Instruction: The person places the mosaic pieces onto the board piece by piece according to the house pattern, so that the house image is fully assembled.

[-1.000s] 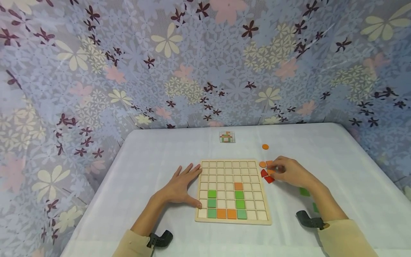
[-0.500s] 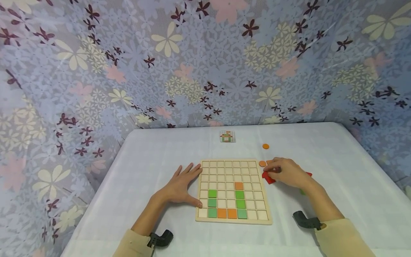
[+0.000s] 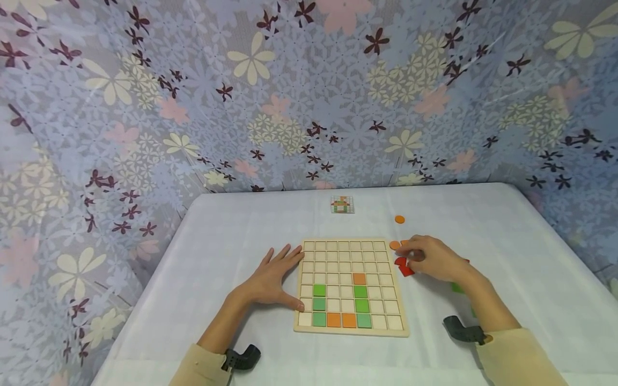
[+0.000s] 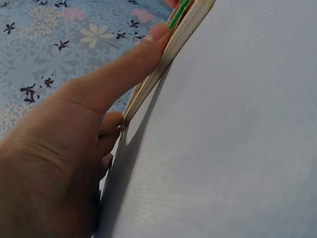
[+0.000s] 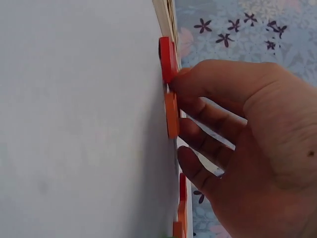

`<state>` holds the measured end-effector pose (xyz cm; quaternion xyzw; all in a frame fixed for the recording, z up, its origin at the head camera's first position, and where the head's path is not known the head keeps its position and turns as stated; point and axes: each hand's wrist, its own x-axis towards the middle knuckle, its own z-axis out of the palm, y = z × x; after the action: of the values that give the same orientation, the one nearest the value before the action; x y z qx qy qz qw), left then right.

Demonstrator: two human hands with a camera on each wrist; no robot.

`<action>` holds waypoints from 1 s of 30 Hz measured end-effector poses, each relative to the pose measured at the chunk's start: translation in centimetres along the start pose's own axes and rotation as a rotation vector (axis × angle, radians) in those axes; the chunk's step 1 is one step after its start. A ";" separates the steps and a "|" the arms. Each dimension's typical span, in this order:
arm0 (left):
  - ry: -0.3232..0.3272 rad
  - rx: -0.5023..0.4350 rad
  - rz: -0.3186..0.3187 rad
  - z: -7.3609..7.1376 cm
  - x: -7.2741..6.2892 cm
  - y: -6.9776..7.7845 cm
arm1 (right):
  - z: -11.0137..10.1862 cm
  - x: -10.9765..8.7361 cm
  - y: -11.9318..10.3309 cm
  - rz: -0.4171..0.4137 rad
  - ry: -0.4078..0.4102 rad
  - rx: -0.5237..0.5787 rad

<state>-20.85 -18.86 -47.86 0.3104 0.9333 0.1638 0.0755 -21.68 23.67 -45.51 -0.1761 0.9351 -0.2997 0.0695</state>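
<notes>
In the head view, a square wooden grid board (image 3: pixel 347 333) lies on the table with orange and green square tiles in some cells. My left hand (image 3: pixel 270 281) is spread at its left side, thumb on the frame and fingertips at the upper left edge. Beyond the right edge, my right hand (image 3: pixel 436 258) reaches down among loose tiles, its fingers bent loosely. Near its thumb are red tiles (image 3: pixel 406 271), and an orange disc (image 3: pixel 395 245) is at its fingertips. In the right wrist view, an orange tile (image 5: pixel 171 115) is right at the fingers, below a red tile (image 5: pixel 166 59).
A small pattern card (image 3: pixel 342 205) lies behind the board. Another orange disc (image 3: pixel 399 219) is to its right. Green tiles (image 3: pixel 457 288) are partly hidden under the right forearm. A flowered cloth (image 3: pixel 309 96) hangs behind the white-covered table (image 3: pixel 241 225).
My right hand has shifted slightly among the loose tiles. The red tiles have moved a little, and the orange tile seen under the hand earlier is now hidden. My left hand and the board stay put.
</notes>
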 end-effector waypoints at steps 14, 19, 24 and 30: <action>0.007 0.005 -0.004 0.0 -0.1 0.0 | 0.4 0.0 -0.2 0.033 -0.010 -0.026; 0.002 0.002 0.000 -0.1 0.0 0.0 | 0.5 0.1 -0.2 0.039 0.025 -0.024; 0.003 0.006 0.003 -0.1 0.1 0.0 | 0.5 0.2 -0.8 0.036 0.048 -0.004; 0.004 0.007 -0.003 0.0 0.1 0.0 | 0.7 0.4 -2.1 -0.019 0.052 -0.006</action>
<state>-20.89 -18.82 -47.84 0.3089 0.9345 0.1608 0.0730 -21.25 21.58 -44.89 -0.1775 0.9357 -0.3021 0.0418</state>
